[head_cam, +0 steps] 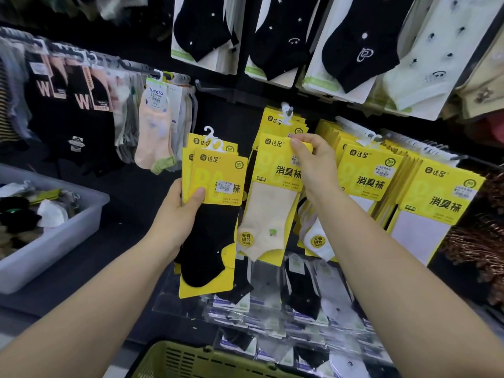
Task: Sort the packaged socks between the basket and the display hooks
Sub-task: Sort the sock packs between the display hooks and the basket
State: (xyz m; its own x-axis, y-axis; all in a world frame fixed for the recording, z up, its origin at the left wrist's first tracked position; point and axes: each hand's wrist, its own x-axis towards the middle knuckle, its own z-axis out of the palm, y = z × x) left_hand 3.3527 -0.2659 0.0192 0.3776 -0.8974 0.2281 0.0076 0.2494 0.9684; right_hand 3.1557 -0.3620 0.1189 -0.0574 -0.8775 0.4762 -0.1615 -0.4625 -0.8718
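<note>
My left hand (178, 211) grips a small stack of yellow-carded packs of black socks (211, 230), held upright left of centre, their white hangers free in the air. My right hand (313, 165) pinches the top of a yellow-carded pack of cream socks (268, 214) that hangs in front of more yellow packs on a display hook (286, 110). The olive-green basket (180, 361) sits at the bottom edge, below both arms; its contents are out of view.
More yellow sock packs (381, 181) fill hooks to the right. Black and white sock packs (354, 42) hang above. A grey plastic bin (54, 241) with loose socks stands at the left. Clear-wrapped socks (286, 309) lie on the shelf below.
</note>
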